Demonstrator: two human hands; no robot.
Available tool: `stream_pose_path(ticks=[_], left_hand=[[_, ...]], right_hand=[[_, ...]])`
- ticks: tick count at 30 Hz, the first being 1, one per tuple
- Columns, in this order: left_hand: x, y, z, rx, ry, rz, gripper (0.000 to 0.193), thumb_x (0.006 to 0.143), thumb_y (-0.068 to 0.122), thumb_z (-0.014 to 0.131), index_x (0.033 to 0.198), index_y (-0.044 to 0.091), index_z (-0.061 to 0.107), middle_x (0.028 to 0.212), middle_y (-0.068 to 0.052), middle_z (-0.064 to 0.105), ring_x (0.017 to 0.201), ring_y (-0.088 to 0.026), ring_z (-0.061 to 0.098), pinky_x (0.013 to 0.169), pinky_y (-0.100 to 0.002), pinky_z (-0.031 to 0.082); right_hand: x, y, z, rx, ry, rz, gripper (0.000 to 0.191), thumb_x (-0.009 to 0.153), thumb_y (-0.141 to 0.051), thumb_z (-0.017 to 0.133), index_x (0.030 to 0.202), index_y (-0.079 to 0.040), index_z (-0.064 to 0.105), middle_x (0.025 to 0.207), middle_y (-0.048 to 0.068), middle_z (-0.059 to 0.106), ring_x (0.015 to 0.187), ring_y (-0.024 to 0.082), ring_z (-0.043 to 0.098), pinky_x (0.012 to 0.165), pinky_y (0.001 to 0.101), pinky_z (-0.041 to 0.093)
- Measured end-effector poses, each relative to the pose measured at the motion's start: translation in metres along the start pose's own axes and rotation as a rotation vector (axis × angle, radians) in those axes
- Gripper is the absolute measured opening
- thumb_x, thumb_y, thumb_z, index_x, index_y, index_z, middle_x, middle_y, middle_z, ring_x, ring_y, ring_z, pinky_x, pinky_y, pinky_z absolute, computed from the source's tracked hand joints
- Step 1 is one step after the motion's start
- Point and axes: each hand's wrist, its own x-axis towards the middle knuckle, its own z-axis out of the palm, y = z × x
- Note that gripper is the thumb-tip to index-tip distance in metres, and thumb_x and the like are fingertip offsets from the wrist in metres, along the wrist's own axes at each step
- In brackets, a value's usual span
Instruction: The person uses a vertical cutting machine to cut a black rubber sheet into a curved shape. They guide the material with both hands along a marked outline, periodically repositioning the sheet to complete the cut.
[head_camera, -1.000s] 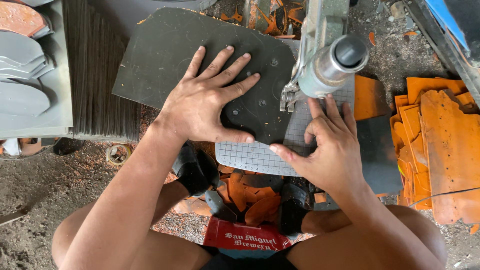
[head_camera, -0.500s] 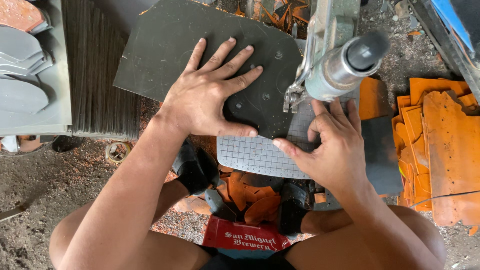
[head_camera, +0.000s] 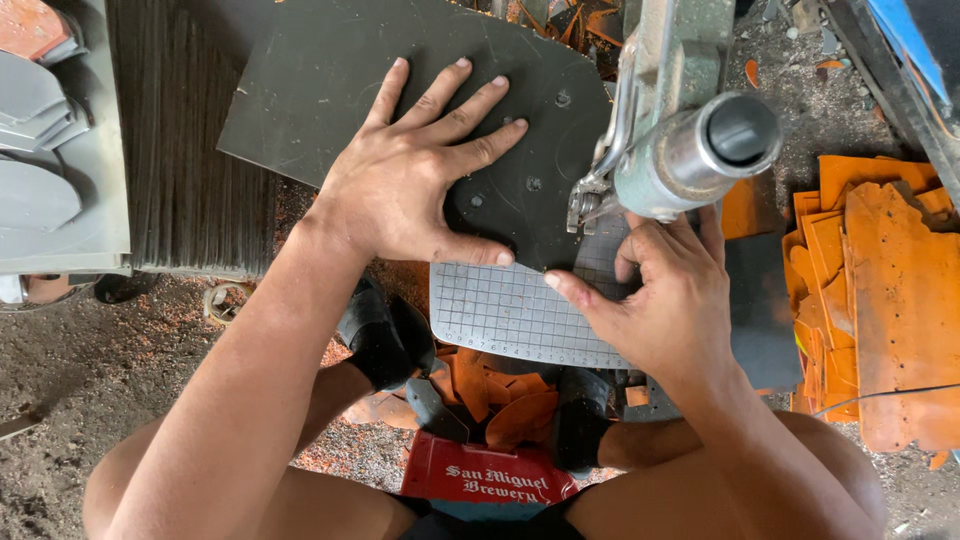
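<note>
Head cam: our left hand (head_camera: 420, 175) lies flat, fingers spread, pressing the dark rubber sheet (head_camera: 330, 80) on the table. Our right hand (head_camera: 665, 290) pinches the grey gridded sole piece (head_camera: 505, 315) w/ thumb & fingers, just below the machine head (head_camera: 690, 150). Orange offcuts (head_camera: 890, 290) stacked at right.

Left hand (head_camera: 415, 185) flat on dark sheet (head_camera: 330, 80), right hand (head_camera: 665, 295) pinching gridded sole piece (head_camera: 510, 315)

Left hand (head_camera: 415, 180) lies flat on the big sheet (head_camera: 330, 90) at upper centre. Right hand (head_camera: 665, 290) presses the gridded piece (head_camera: 510, 315) at centre, under the machine arm (head_camera: 690, 140). Stacked scraps (head_camera: 890, 290) sit far right, a ridged block (head_camera: 185, 150) upper left.
</note>
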Motion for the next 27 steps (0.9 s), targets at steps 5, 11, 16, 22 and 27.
stream_pose_path(ticks=[5, 11, 16, 22, 27], left_hand=[[0.004, -0.003, 0.001, 0.009, -0.003, -0.003, 0.114, 0.05, 0.087, 0.079, 0.144, 0.023, 0.062, 0.159, -0.009, 0.044, 0.151, -0.035, 0.028, 0.122, -0.064, 0.009], [0.008, -0.006, 0.002, 0.011, 0.001, -0.015, 0.115, 0.049, 0.088, 0.078, 0.143, 0.024, 0.062, 0.159, -0.008, 0.044, 0.151, -0.034, 0.029, 0.124, -0.063, 0.009], [0.012, -0.009, 0.001, 0.011, 0.006, 0.003, 0.114, 0.05, 0.086, 0.08, 0.143, 0.024, 0.062, 0.159, -0.008, 0.044, 0.151, -0.034, 0.03, 0.123, -0.063, 0.009], [0.013, -0.008, 0.002, 0.015, -0.002, -0.015, 0.113, 0.05, 0.085, 0.08, 0.144, 0.024, 0.062, 0.16, -0.008, 0.043, 0.151, -0.033, 0.029, 0.123, -0.064, 0.01], [0.013, -0.005, 0.001, 0.028, 0.002, -0.039, 0.111, 0.051, 0.085, 0.08, 0.143, 0.025, 0.062, 0.16, -0.007, 0.042, 0.151, -0.033, 0.028, 0.123, -0.064, 0.009]], right_hand=[[-0.002, 0.002, 0.003, 0.011, 0.001, 0.036, 0.058, 0.072, -0.035, 0.098, 0.069, -0.008, 0.047, 0.081, 0.012, 0.06, 0.085, 0.034, 0.062, 0.097, 0.0493, 0.047], [-0.004, 0.008, 0.007, -0.006, -0.012, 0.059, 0.057, 0.073, -0.037, 0.098, 0.069, -0.008, 0.049, 0.069, 0.007, 0.054, 0.072, 0.03, 0.058, 0.085, 0.0452, 0.047], [-0.003, 0.01, 0.009, -0.029, -0.007, 0.049, 0.058, 0.073, -0.04, 0.097, 0.068, -0.008, 0.049, 0.069, 0.007, 0.054, 0.071, 0.03, 0.058, 0.083, 0.0455, 0.047], [-0.004, 0.012, 0.01, -0.042, -0.022, 0.075, 0.058, 0.074, -0.042, 0.096, 0.068, -0.007, 0.051, 0.066, 0.007, 0.052, 0.071, 0.033, 0.056, 0.081, 0.0466, 0.046], [-0.002, 0.013, 0.01, -0.055, -0.034, 0.107, 0.059, 0.073, -0.044, 0.096, 0.066, -0.007, 0.051, 0.063, 0.007, 0.051, 0.068, 0.033, 0.055, 0.077, 0.0468, 0.047]])
